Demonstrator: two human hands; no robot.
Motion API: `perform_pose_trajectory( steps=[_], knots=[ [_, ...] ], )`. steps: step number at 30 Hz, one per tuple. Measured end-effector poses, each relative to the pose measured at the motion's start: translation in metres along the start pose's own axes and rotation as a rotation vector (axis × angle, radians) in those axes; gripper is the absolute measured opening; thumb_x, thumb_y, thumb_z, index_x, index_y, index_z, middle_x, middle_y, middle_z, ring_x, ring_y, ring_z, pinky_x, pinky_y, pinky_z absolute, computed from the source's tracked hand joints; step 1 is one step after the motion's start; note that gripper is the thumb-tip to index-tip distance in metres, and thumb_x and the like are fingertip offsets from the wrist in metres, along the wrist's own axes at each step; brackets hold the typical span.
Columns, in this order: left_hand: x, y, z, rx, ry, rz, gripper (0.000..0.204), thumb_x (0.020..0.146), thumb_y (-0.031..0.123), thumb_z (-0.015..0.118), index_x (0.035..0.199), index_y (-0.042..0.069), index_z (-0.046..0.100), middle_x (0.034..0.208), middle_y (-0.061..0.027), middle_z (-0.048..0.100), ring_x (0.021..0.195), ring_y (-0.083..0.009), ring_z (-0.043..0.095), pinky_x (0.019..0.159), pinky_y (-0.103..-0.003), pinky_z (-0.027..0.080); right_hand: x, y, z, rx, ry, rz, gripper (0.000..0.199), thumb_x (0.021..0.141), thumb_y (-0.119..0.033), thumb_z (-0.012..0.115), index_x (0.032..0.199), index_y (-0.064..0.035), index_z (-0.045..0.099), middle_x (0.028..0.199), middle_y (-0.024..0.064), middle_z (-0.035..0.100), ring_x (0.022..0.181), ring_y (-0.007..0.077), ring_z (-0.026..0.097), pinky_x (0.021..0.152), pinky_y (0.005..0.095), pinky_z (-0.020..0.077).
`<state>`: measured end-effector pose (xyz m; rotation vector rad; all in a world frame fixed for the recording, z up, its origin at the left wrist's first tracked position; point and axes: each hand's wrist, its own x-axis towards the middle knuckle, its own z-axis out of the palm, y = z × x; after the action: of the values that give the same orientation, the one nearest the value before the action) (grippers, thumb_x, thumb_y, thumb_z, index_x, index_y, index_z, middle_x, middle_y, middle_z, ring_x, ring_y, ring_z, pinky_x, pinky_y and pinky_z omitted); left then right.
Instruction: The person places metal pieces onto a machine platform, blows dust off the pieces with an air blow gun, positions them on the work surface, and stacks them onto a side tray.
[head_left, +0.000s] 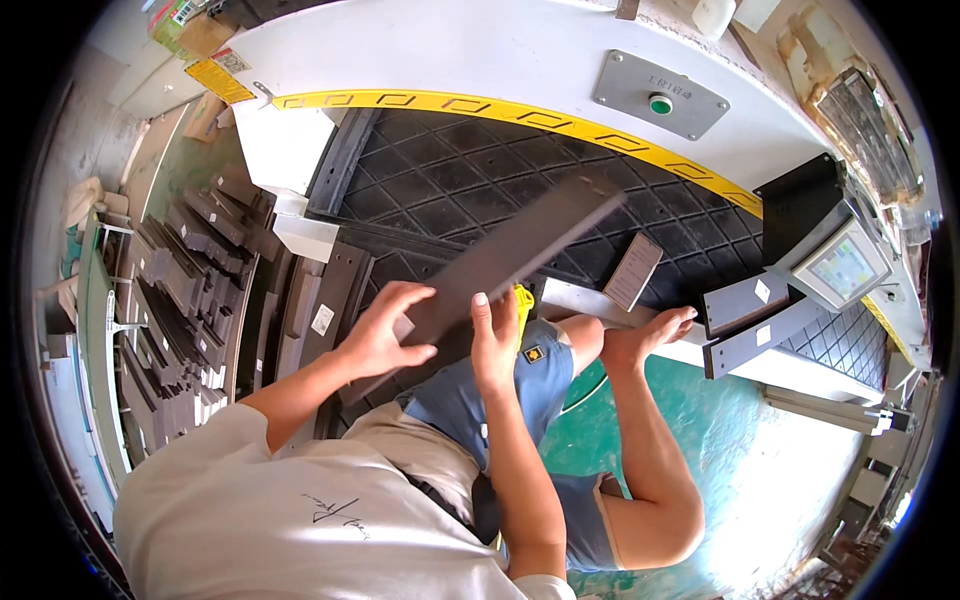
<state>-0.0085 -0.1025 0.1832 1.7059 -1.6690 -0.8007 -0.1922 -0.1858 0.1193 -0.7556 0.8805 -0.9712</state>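
A long dark grey board point(520, 238), blurred at its far end, slants from my lap up toward the far right. My left hand point(385, 330) grips it near its lower end, the fingers along one edge and the thumb across its face. At the board's near edge, my right hand point(494, 345) has its thumb up over the face, with the other fingers partly hidden. Right beside those fingers shows a small bright yellow object point(523, 305); its kind, and whether the hand holds it, I cannot make out.
A black diamond-patterned machine bed point(440, 170) lies ahead under a white beam with a green button point(660, 104). A phone-like slab point(633, 272) rests on the bed. At right are two dark boards point(745, 318) and a screen point(845, 265); at left, stacked dark panels point(190, 280).
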Motion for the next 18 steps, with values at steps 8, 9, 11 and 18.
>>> perform_pose_trajectory(
  steps=[8,9,11,18],
  knots=[
    [0.008,0.010,-0.007,-0.183,-0.435,-0.233,0.067,0.093,0.035,0.086,0.146,0.003,0.061,0.120,-0.0214,0.077,0.110,-0.0331,0.077,0.099,-0.037,0.058,-0.029,-0.044,-0.052,0.345,0.282,0.078,0.050,0.106,-0.007,0.070,0.151,-0.0111,0.050,0.132,0.0066,0.066,0.118,0.0226,0.067,0.100,0.0393,0.0584],
    [0.005,0.013,-0.012,-0.191,-0.495,-0.282,0.062,0.095,0.034,0.085,0.143,0.003,0.063,0.121,-0.0200,0.078,0.112,-0.0302,0.076,0.099,-0.037,0.057,-0.031,-0.045,-0.062,0.362,0.322,0.065,0.051,0.106,-0.006,0.069,0.153,-0.0123,0.049,0.131,0.0062,0.067,0.116,0.0220,0.068,0.099,0.0392,0.0593],
    [-0.002,0.013,-0.014,-0.290,-0.538,-0.379,0.053,0.099,0.031,0.082,0.139,0.000,0.067,0.122,-0.0160,0.078,0.112,-0.0231,0.076,0.098,-0.036,0.058,-0.035,-0.041,-0.094,0.423,0.332,0.103,0.052,0.107,-0.006,0.066,0.155,-0.0160,0.048,0.129,0.0048,0.068,0.114,0.0203,0.069,0.097,0.0390,0.0615],
    [-0.013,0.001,-0.007,-0.589,-0.525,-0.384,0.055,0.098,0.018,0.083,0.146,0.001,0.063,0.124,-0.0088,0.078,0.107,-0.0098,0.072,0.092,-0.030,0.059,-0.044,-0.069,-0.118,0.451,0.344,0.098,0.042,0.110,-0.016,0.064,0.150,-0.0114,0.053,0.132,0.0052,0.070,0.119,0.0214,0.071,0.100,0.0388,0.0602]
  ],
)
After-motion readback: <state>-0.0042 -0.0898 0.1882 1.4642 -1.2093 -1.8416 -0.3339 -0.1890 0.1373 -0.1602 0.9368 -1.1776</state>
